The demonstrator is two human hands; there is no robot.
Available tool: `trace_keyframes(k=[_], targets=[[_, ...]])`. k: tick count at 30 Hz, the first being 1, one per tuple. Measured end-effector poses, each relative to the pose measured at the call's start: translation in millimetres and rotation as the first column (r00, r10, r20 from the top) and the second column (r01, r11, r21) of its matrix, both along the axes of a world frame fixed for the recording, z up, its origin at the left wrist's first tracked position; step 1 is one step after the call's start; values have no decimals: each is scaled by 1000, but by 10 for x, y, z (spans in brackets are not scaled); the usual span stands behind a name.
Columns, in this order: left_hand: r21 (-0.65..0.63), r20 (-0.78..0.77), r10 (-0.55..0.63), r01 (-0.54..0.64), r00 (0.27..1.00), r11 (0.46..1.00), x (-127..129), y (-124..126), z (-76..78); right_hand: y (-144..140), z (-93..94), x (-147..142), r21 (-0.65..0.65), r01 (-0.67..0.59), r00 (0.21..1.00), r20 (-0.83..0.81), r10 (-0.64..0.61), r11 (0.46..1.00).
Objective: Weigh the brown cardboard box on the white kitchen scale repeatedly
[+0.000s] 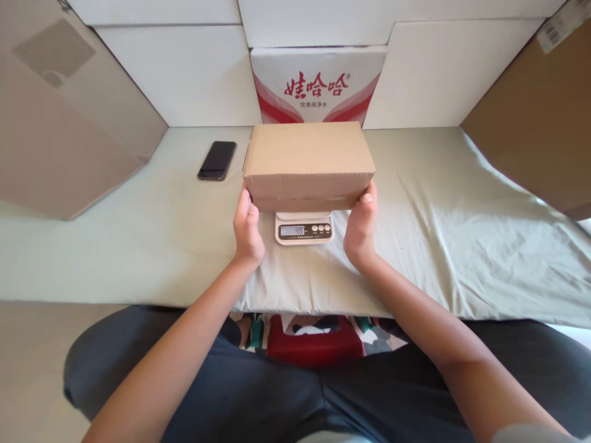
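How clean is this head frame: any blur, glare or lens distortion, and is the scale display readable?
Head view: even soft light, no glare; sharp on the cardboard box and both hands, left hand, right hand. Wide-angle bending curves the cloth-covered table edges. The kitchen scale display is too small to read reliably.

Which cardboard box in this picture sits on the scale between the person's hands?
The small closed brown box at centre; the other brown cartons lean at the far left and right.

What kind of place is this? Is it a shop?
Probably a home packing corner, not a shop. Both hands, left hand and right hand, hold a cardboard box on a small scale, on a cloth-covered surface walled by cartons.
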State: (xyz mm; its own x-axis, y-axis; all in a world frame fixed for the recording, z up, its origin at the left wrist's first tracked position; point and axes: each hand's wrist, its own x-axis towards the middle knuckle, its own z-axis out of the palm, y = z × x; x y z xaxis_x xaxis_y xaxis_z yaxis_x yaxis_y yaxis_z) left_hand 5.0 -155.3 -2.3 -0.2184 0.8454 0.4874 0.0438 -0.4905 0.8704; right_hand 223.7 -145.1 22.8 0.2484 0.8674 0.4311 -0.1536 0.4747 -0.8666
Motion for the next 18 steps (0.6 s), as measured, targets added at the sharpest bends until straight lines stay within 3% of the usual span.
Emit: trace_keyframes(k=[4, 8, 13, 18], targets=[[46, 6, -38, 37, 999, 998, -12, 364, 146, 286, -39, 56, 14, 34, 999, 12, -34, 999], [33, 36, -33, 32, 999, 999, -19, 833, 231, 858, -31, 71, 33, 48, 999, 2, -48, 998], [-85, 159, 32, -19, 987, 996, 55, 1249, 97, 1418, -94, -11, 61, 4, 999, -37, -2, 998], [-251, 194, 73, -22, 978, 968, 15, 1350, -52, 1579, -361, -68, -18, -19, 996, -84, 17, 1000]])
